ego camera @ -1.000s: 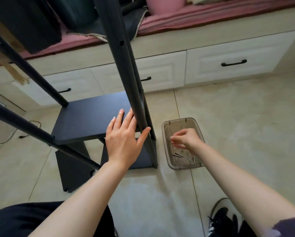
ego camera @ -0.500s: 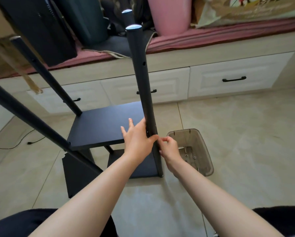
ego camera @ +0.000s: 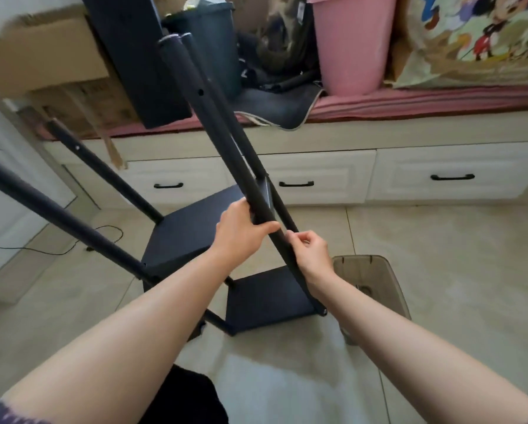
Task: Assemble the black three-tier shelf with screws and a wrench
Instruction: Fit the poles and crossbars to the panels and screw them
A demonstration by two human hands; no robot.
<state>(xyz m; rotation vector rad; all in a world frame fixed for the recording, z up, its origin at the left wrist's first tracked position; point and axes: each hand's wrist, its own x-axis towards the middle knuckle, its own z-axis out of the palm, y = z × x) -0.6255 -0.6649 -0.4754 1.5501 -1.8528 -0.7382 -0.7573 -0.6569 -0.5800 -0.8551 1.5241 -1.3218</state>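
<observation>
the black shelf (ego camera: pixel 195 228) stands half built on the tiled floor (ego camera: pixel 440 255), in front of a row of white drawers (ego camera: pixel 317 179), with its four black poles slanting up toward the camera. the nearest pole (ego camera: pixel 213 123) runs from a foot at the lower board's front right corner up to a capped end near the top of the view, and small holes show along its side. two flat boards are fixed between the poles: an upper board (ego camera: pixel 189 231) and a lower board (ego camera: pixel 268 298) close to the floor.

the left hand (ego camera: pixel 241 234) grips the nearest pole just above the upper board's front corner, fingers behind it and thumb across the front. the right hand (ego camera: pixel 310 250) is at the same pole just below, its fingertips pinched together against the pole's right side; whatever is between them is too small to make out.

a clear brownish plastic box (ego camera: pixel 375 280) sits on the floor just right of the lower board, partly behind the right forearm. above the drawers a red cushioned ledge (ego camera: pixel 424 101) carries a pink bin (ego camera: pixel 351 44), a dark bin (ego camera: pixel 213 41), a loose black panel (ego camera: pixel 137 56) leaning upright, a cardboard box (ego camera: pixel 45 59) and a cartoon-print bag (ego camera: pixel 476 38). a thin black cable (ego camera: pixel 57 250) lies on the floor at the left.
</observation>
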